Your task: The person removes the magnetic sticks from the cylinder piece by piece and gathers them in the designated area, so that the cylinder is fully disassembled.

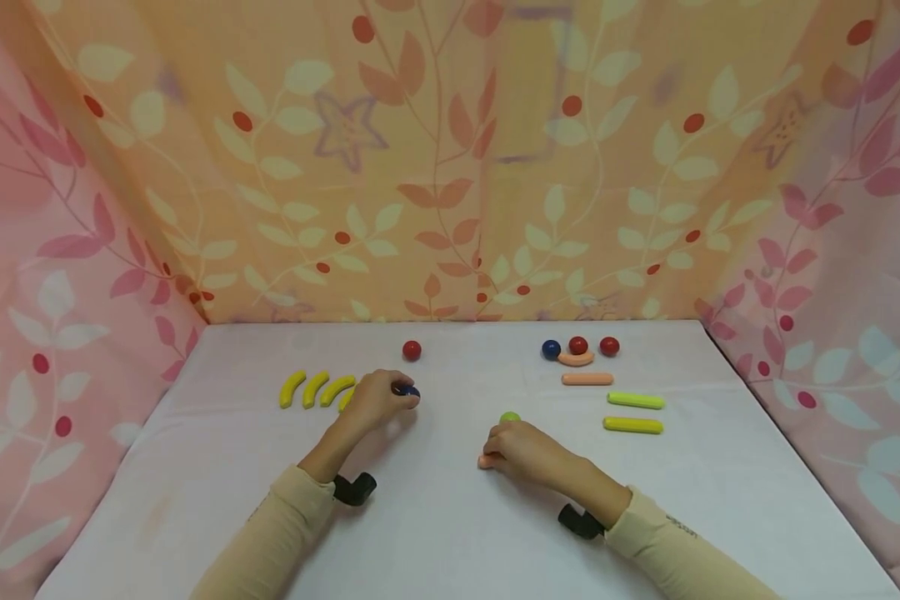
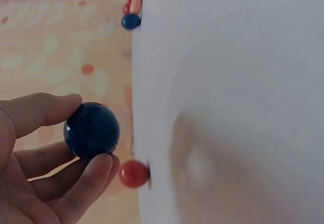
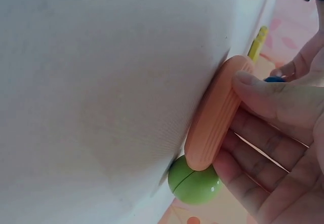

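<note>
My left hand (image 1: 375,400) pinches a dark blue ball (image 2: 92,131) between thumb and fingertips; a thin seam runs round it. The ball hangs above the white tabletop, with a red ball (image 1: 412,351) farther back. My right hand (image 1: 528,454) holds an orange ridged bar with rounded ends (image 3: 218,115), thumb on one side and fingers on the other, close over the table. Most of that bar is hidden in the head view. Just beyond the right hand sits a green ball (image 3: 195,181), partly covered by the bar in the right wrist view.
Several yellow curved pieces (image 1: 316,389) lie left, one partly behind the left hand. At the back right are a blue ball (image 1: 551,350), two red balls (image 1: 609,346), an orange curved piece (image 1: 576,359), an orange bar (image 1: 587,379), a yellow-green bar (image 1: 636,401) and a yellow bar (image 1: 633,425).
</note>
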